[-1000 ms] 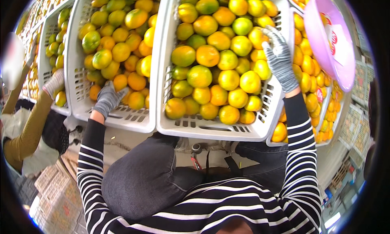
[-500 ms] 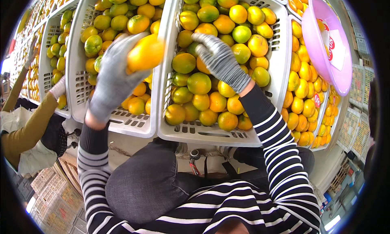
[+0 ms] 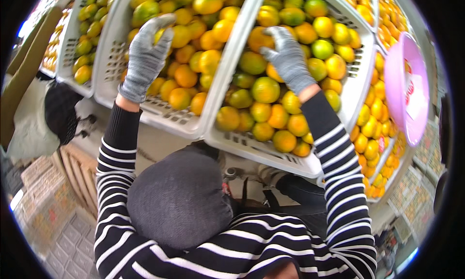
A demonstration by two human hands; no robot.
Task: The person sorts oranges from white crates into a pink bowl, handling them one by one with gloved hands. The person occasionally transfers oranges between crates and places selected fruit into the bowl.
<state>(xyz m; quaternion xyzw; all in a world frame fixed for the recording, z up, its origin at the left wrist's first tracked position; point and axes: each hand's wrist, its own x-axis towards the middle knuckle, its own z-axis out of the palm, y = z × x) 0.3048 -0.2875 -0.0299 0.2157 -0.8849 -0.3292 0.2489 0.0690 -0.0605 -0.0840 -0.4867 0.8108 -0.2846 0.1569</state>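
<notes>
My left hand (image 3: 147, 58), in a grey knit glove, is over the left white crate (image 3: 160, 115). Its thumb and fingers are apart, and a yellow orange (image 3: 159, 35) shows in the gap below them; no firm hold on it is visible. In the right-hand white crate (image 3: 264, 155), my right hand (image 3: 289, 60), gloved alike, has thumb and forefinger closed about the side of an orange (image 3: 259, 39). Green and yellow-green oranges (image 3: 266, 89) lie around that hand. Brighter oranges (image 3: 185, 76) lie beside my left hand.
A pink plastic basin (image 3: 395, 80) leans over more orange-filled crates at right. Another crate of greenish fruit (image 3: 83, 74) stands left. Beside it is a person's olive sleeve (image 3: 29, 65). My dark-trousered knee (image 3: 177, 196) is below the crates.
My left hand has moved from the divide between the crates into the left crate, and the bright orange it carried is no longer seen in it. The view has turned. My right hand stays among the fruit.
</notes>
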